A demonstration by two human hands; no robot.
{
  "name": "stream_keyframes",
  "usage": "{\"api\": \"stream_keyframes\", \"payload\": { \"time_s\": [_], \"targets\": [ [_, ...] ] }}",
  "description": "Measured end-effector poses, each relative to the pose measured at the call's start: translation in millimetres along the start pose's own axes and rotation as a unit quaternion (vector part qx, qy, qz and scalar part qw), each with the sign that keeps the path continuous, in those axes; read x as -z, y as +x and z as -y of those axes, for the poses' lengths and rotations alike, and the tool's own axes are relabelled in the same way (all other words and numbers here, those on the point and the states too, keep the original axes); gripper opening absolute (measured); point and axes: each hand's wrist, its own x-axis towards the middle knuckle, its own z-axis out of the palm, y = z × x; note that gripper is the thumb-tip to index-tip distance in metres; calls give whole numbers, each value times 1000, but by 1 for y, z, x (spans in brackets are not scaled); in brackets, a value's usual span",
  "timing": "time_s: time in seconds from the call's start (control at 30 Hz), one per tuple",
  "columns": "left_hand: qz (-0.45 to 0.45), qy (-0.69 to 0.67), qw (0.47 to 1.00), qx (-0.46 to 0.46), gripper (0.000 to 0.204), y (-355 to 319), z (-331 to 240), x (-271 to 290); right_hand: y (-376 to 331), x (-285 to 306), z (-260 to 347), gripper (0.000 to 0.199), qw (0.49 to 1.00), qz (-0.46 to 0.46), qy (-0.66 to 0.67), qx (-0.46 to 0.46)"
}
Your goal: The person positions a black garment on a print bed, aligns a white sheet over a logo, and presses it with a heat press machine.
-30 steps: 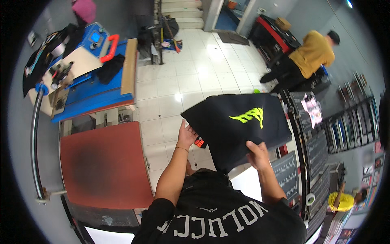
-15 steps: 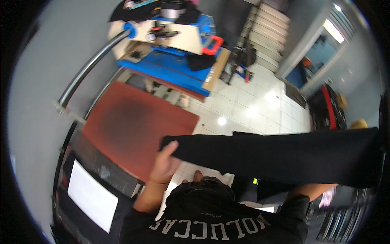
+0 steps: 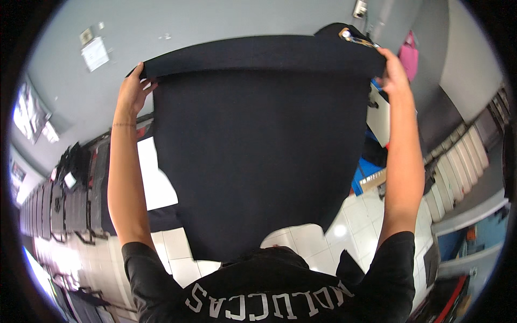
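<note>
A large black fabric panel is stretched out before me, its upper edge folded over in a band. Its sides curve inward lower down, and a rounded cutout shows at the bottom. My left hand grips the top left corner, thumb on the edge. At the top right corner, my right hand pinches the same panel. Both arms are stretched forward, and the cloth hangs between them. A white sheet shows partly behind the panel's left side, on a dark surface.
To the right, a blue machine with a pale board is mostly hidden by the cloth. A row of dark printing boards runs along the left. Stairs rise at the far right. Papers hang on the grey wall.
The black fabric has swung from the right side to in front of me and is spread wide. Both hands have risen to its upper corners. My view has turned left.
</note>
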Motion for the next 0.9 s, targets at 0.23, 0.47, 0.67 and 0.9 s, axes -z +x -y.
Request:
{"api": "stream_keyframes", "payload": {
  "time_s": [0.23, 0.47, 0.67, 0.9],
  "targets": [
    [-7, -103, 973, -205, 32, -54, -83, -1, 21, 12, 1, 27, 958, 178, 218, 62],
    [-125, -91, 982, -111, 54, -242, 43, 36, -105, 83, -105, 60, 993, 20, -47, -105],
    [-126, -27, 982, 141, 47, -302, 210, 100, -137, 140, -311, 33, 939, 82, -332, -32],
    [-176, -60, 952, 242, 36, -366, 302, 127, -186, 153, -379, 33, 871, 61, -488, -8]
  ]
}}
